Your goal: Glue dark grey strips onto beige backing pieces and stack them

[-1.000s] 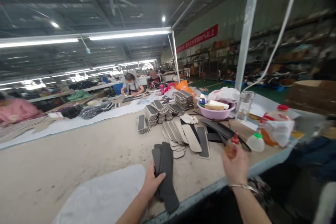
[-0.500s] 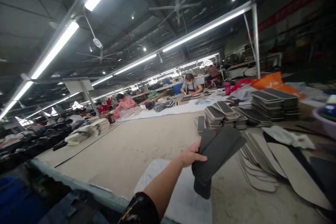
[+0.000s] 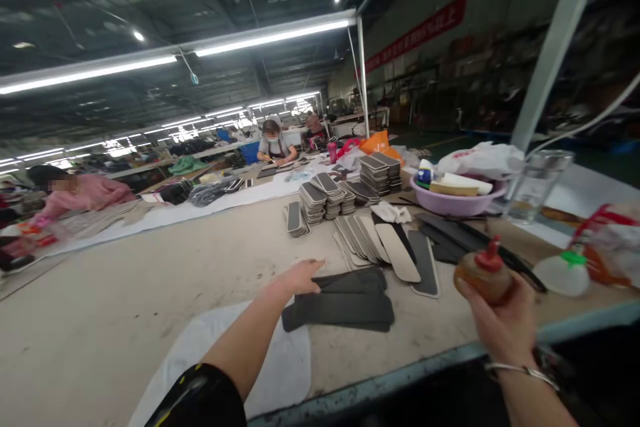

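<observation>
My left hand (image 3: 299, 277) is stretched out at the left end of several dark flat rounded panels (image 3: 345, 303). Its fingers are extended and apart, with the thumb near the panels' edge. Those panels lie overlapping on the table, partly over a white sheet (image 3: 280, 360). My right hand (image 3: 510, 320) is wrapped round a squeeze bottle (image 3: 483, 280) of brownish liquid with a red nozzle cap, held upright above the table's right side. Beyond the panels lies a fanned row of beige-backed panels (image 3: 357, 240).
Stacks of grey panels with light edges (image 3: 327, 197) stand farther back. A purple basin (image 3: 453, 203), a glass jar (image 3: 537, 190) and a clear bottle with a green cap (image 3: 563, 273) sit on the right. Co-workers sit across the table (image 3: 235, 233).
The view has swung right. The dark panels, earlier held up in my left hand, now lie on the table with that hand off them. My right hand has come into view holding the bottle.
</observation>
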`<state>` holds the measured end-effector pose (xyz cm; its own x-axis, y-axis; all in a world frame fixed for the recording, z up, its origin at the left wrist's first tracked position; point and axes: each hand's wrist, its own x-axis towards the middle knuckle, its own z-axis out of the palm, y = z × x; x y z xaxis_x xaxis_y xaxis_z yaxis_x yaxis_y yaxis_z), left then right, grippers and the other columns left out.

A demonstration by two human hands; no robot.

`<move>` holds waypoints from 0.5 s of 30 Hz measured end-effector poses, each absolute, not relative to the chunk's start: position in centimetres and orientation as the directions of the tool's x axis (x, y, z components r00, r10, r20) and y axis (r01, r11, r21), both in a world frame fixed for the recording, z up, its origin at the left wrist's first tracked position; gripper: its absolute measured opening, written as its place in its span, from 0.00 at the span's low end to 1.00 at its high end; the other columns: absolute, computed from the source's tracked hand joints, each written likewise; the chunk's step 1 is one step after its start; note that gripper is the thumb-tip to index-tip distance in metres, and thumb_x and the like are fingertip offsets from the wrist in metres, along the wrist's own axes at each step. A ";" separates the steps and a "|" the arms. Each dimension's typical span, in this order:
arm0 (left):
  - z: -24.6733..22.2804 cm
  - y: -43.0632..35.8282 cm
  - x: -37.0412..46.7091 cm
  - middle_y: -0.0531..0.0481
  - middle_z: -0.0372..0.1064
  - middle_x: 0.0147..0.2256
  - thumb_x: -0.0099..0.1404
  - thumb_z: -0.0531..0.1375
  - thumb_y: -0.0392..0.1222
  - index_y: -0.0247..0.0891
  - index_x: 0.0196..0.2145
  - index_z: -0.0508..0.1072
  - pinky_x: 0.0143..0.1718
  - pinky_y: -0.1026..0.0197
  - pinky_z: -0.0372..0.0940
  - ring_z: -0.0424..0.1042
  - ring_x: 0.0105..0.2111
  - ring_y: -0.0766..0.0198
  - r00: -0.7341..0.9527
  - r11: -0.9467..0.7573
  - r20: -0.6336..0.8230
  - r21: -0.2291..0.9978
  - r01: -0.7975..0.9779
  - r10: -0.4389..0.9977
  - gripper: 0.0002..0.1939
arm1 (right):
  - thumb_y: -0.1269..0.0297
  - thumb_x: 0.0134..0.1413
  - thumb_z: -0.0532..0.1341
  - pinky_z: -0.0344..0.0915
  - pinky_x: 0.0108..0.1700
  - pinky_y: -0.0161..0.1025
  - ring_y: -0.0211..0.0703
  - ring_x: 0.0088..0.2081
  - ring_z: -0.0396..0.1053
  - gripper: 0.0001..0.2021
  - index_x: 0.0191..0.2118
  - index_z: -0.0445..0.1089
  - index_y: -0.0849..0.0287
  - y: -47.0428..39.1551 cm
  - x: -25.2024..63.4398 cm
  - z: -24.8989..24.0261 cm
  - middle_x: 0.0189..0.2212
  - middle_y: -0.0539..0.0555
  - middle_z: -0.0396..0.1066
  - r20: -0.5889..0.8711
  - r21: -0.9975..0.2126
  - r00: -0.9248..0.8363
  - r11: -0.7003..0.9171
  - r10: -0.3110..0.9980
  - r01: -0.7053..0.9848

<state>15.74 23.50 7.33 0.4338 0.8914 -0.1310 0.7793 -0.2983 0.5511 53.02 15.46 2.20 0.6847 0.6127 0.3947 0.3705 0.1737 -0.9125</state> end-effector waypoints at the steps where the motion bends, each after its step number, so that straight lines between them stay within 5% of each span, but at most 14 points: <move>1: 6.9 23.1 15.3 0.40 0.60 0.55 0.47 0.64 0.38 0.38 0.55 0.62 0.55 0.47 0.52 0.59 0.54 0.47 0.403 -0.303 -0.084 0.527 0.794 0.911 0.36 | 0.51 0.36 0.66 0.61 0.49 0.51 0.54 0.46 0.65 0.39 0.56 0.55 0.55 15.6 52.5 2.4 0.47 0.60 0.63 0.391 -0.919 0.664 0.228 0.637 0.323; 8: 3.7 17.0 12.9 0.42 0.63 0.52 0.49 0.64 0.43 0.38 0.49 0.69 0.55 0.53 0.55 0.62 0.52 0.53 0.423 -0.405 0.046 0.399 0.822 0.905 0.28 | 0.53 0.39 0.66 0.62 0.49 0.49 0.50 0.46 0.66 0.33 0.54 0.60 0.55 16.0 50.8 2.7 0.46 0.55 0.67 0.238 -0.964 0.516 0.265 0.823 0.023; 15: 1.6 15.6 13.4 0.45 0.65 0.49 0.54 0.61 0.42 0.42 0.47 0.71 0.51 0.53 0.60 0.64 0.48 0.55 0.450 -0.476 0.156 0.308 0.823 0.879 0.21 | 0.56 0.39 0.67 0.63 0.48 0.49 0.51 0.45 0.67 0.33 0.54 0.61 0.57 15.8 49.0 2.6 0.46 0.57 0.68 0.171 -0.966 0.434 0.238 0.885 -0.104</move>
<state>13.39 15.60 1.64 0.4504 0.8791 0.1557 0.8234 -0.4764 0.3083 48.98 15.82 2.58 0.4340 0.8845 0.1710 -0.1044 0.2380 -0.9656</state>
